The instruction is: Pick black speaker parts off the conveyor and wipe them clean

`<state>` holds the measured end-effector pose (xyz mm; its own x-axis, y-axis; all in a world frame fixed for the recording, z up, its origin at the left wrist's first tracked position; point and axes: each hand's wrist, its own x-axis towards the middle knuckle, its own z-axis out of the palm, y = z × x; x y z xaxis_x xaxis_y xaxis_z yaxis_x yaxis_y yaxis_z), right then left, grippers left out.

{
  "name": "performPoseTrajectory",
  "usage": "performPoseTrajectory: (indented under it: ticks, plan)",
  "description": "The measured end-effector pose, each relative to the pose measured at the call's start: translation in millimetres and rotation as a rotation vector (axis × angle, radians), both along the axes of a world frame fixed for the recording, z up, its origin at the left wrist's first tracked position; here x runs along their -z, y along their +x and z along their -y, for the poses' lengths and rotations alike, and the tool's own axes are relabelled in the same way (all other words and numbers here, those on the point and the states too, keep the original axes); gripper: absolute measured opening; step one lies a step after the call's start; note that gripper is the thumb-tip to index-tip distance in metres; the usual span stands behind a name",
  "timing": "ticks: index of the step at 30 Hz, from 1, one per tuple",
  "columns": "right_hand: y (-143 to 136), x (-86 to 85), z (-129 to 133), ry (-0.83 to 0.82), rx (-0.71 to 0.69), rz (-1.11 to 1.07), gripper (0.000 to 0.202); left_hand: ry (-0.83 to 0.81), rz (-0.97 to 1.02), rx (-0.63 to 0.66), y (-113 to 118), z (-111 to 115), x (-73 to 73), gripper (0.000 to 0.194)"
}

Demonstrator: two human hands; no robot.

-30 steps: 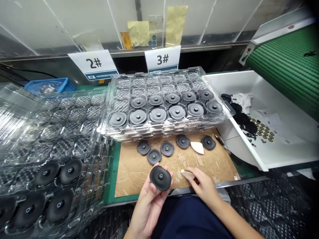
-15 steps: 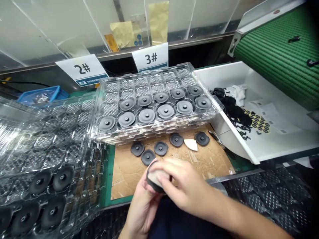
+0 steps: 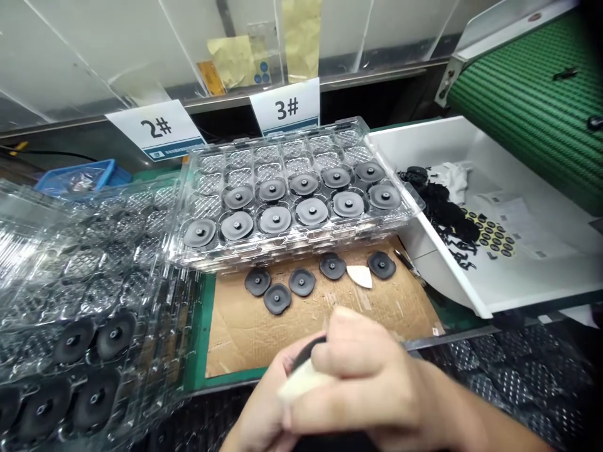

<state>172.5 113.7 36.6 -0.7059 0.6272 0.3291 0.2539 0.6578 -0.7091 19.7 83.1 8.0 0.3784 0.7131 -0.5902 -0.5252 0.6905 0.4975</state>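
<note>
Head view: at the bottom centre, the person's left hand (image 3: 264, 402) rises from the lower edge, palm apparently turned up, cradling a black disc (image 3: 306, 353) from below. The right hand (image 3: 370, 383) reaches in from the lower right, its forearm slanting up and leftward, its knuckles raised and its fingers bent over the disc. The fingers close narrowly on a cream pad (image 3: 304, 380), which lies over the disc; blur and the overlapping hands hide most of the disc, so the pad seems to touch it, though the exact contact is hard to judge.

Just beyond the hands lies a cardboard sheet (image 3: 240, 342) on a green surface (image 3: 202, 339). Along its far part rest five loose discs (image 3: 302, 282), with a white wedge (image 3: 360, 276) between the two rightmost and a slim tool (image 3: 409, 267) near the right edge. To the left, a spread of clear trays (image 3: 155, 301) holds more black discs (image 3: 116, 335) in its nearer pockets.

Behind the cardboard stands a stack of clear trays (image 3: 207, 206); its top tray carries six discs in the front row and five in the next. On the right, a white bin (image 3: 522, 276) contains dark parts (image 3: 438, 201) and a white cloth (image 3: 456, 180). Farther back are a blue basket (image 3: 101, 179), the signs 2# (image 3: 155, 129) and 3# (image 3: 286, 108), and a green ribbed belt (image 3: 532, 94).
</note>
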Motion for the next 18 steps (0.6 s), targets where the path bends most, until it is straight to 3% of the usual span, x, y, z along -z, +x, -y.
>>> performPoseTrajectory:
  ticks: [1,5,8,10,12,14,18]
  plan:
    - [-0.6,-1.9,-3.5,-0.04,-0.04,0.003,0.028,-0.007,0.006,0.025,-0.8,-0.1,-1.6,0.049]
    - [-4.4,-8.2,-3.4,-0.057,0.132,0.136,0.026,-0.04,0.077,0.131,-6.7,-1.2,-3.8,0.035]
    - [-3.8,0.8,-3.7,-0.026,0.053,0.049,0.025,-0.029,0.1,0.115,-10.2,-0.9,-1.1,0.021]
    - [2.4,20.2,-8.1,-0.135,0.209,-0.004,0.025,-0.057,0.141,0.081,-13.9,1.5,2.9,0.034]
    - [11.3,48.5,-9.6,-0.27,0.49,0.016,0.024,-0.086,0.213,0.053,-19.9,5.3,8.5,0.051]
    - [17.9,80.6,-1.8,-0.36,0.644,0.073,0.025,-0.079,0.283,0.039,-27.1,9.3,15.2,0.06]
    - [17.1,133.8,35.4,-0.461,0.568,0.148,0.026,-0.034,0.377,0.029,-36.6,14.0,28.6,0.061]
